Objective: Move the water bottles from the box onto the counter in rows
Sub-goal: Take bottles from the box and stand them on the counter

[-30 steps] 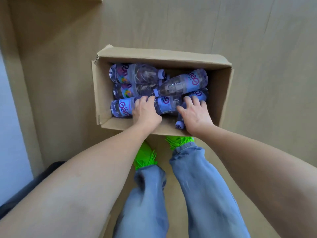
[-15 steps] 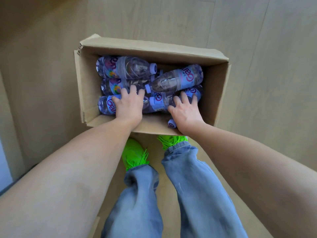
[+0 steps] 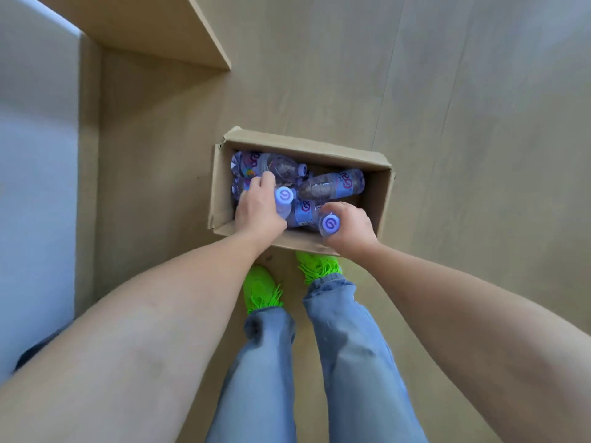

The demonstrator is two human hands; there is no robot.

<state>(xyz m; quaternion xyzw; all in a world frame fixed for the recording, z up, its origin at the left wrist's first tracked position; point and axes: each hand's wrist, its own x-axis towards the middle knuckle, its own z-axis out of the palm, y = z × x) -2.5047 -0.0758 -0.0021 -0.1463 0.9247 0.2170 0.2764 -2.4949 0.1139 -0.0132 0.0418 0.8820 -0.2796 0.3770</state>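
Though each hand grips a bottle, nothing shows on the counter, so the job looks barely begun. Left hand (image 3: pixel 258 210) has its fingers curled round one bottle (image 3: pixel 284 199), cap up just right of its knuckles. Right hand (image 3: pixel 349 226) clamps another bottle (image 3: pixel 330 225), cap beside its thumb. Both are over the box (image 3: pixel 380 199). Beyond the fingertips, more bottles (image 3: pixel 332 185) lie flat inside, left to move.

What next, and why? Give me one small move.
Probably lift both hands straight up out of the box. The left hand and right hand each grip a bottle, caps pointing up at the camera, and other bottles lie loose beside them.
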